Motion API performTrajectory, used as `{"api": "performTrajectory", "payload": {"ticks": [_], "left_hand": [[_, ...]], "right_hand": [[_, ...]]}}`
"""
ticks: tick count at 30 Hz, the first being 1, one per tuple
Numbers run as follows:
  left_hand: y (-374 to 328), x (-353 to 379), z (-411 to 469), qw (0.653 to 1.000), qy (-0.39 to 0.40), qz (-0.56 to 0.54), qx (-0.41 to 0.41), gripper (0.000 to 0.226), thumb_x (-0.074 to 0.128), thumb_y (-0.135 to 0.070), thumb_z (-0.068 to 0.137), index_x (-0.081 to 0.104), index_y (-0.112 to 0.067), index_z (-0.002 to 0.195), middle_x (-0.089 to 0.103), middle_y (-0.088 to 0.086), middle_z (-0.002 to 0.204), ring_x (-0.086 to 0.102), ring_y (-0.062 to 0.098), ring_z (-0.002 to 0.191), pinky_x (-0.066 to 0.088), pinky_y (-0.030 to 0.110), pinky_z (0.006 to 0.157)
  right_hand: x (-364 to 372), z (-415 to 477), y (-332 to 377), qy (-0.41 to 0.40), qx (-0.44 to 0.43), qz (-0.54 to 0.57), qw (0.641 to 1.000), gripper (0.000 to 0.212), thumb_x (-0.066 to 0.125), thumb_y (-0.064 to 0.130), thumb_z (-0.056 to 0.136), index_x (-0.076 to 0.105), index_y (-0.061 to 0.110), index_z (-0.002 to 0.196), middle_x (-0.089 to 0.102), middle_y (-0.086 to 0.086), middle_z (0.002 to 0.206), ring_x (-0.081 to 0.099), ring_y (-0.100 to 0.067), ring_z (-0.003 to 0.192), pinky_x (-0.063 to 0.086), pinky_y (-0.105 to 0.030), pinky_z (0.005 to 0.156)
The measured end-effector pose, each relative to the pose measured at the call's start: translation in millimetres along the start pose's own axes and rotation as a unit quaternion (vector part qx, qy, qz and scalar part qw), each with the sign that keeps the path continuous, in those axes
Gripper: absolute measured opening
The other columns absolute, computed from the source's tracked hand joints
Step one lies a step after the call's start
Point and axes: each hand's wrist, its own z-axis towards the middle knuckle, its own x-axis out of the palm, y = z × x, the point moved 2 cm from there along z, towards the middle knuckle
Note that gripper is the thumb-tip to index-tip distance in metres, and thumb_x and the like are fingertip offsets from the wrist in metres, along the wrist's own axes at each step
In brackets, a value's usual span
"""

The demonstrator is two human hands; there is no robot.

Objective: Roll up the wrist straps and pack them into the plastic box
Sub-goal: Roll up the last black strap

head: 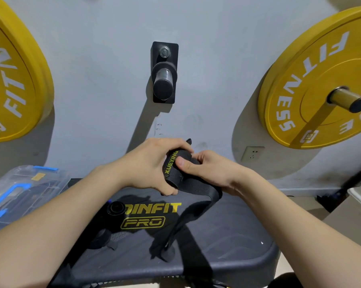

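Black webbing with yellow XUEYING lettering, identified as a wrist strap (172, 163), is seen in the head view, held between both hands above the bench pad (233, 235). Its upper end is wound into a partial roll. The loose tail (187, 223) hangs down onto the pad, so rolling of this strap is judged to be unfinished.

One finished roll (116, 208) is laid on the pad beside the printed logo. A second dark roll (101, 239) appears to lie nearer the front edge. Neither is placed in the clear plastic box (50, 183), which is set at the left end of the pad. Whether its lid is open cannot be told. Packing is therefore judged as not yet done.

The left hand (148, 163) is closed round the partial roll, with the fingers curled over its top and far side. The right hand (212, 171) is clamped on the same roll, with the thumb pressed flat against its face; the remaining fingers are hidden behind the strap.
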Motion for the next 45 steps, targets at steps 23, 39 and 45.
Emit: {"api": "performTrajectory", "payload": {"ticks": [23,39,45], "left_hand": [[10.8,3.7,-0.2,0.988,-0.001,0.052,-0.145,0.116,0.077,-0.005,0.071,0.022,-0.043,0.165,0.053,-0.012,0.123,0.06,0.011,0.105,0.053,0.03,0.092],[33.3,-7.8,5.8,0.869,-0.188,-0.366,-0.275,0.029,0.068,-0.007,0.104,0.07,-0.024,0.128,0.072,0.016,0.123,0.08,0.025,0.092,0.067,0.043,0.07],[41.1,-10.8,-1.9,0.934,-0.125,-0.251,-0.224,0.041,0.066,-0.006,0.105,0.066,-0.038,0.13,0.062,0.008,0.122,0.074,0.032,0.092,0.068,0.048,0.068]], "right_hand": [[23.4,16.2,15.8,-0.177,0.027,0.084,0.98,0.05,0.087,0.047,0.077,0.073,0.0,0.082,0.075,-0.013,0.079,0.072,-0.03,0.073,0.049,-0.037,0.071],[22.5,18.5,17.1,-0.156,0.038,0.22,0.962,0.065,0.075,0.015,0.093,0.048,0.024,0.151,0.072,-0.008,0.131,0.073,-0.023,0.113,0.057,-0.04,0.098],[3.3,-0.7,27.5,-0.034,-0.039,0.262,0.964,0.039,0.059,-0.002,0.089,0.083,0.021,0.111,0.079,-0.013,0.1,0.075,-0.022,0.082,0.059,-0.026,0.068]]}}
